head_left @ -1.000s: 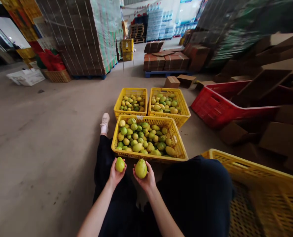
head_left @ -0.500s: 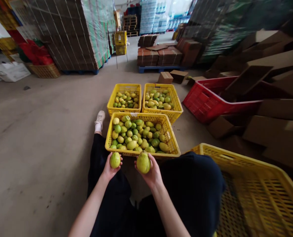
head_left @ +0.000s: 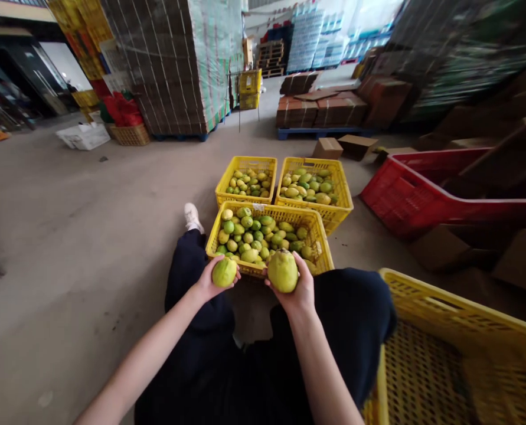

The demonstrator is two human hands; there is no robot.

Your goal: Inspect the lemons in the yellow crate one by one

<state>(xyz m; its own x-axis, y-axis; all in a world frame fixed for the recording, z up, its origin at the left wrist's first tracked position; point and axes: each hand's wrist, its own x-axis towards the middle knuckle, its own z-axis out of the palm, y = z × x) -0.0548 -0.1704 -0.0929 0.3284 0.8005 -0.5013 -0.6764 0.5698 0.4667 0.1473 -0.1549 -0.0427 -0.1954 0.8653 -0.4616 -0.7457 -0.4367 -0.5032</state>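
Observation:
My left hand [head_left: 208,282] is wrapped round a small yellow-green fruit [head_left: 224,272]. In my right hand [head_left: 301,290] is a larger yellow-green fruit [head_left: 283,271], with a brownish stem end facing up. Both fruits are held at the near edge of a yellow crate [head_left: 327,251] that contains many green and yellow fruits. Directly behind it stand two more yellow crates of similar fruit, one at the left [head_left: 245,199] and one at the right [head_left: 342,213].
A large yellow crate [head_left: 448,289] is beside my right knee. Further right stands a red crate [head_left: 391,192] among cardboard boxes. Wrapped stacks [head_left: 169,71] and a blue pallet [head_left: 320,133] with flattened cardboard are farther back.
The camera view has turned left, so the crates appear further right. Both hands have risen slightly with their fruits, and the right one now overlaps the front crate's fruit.

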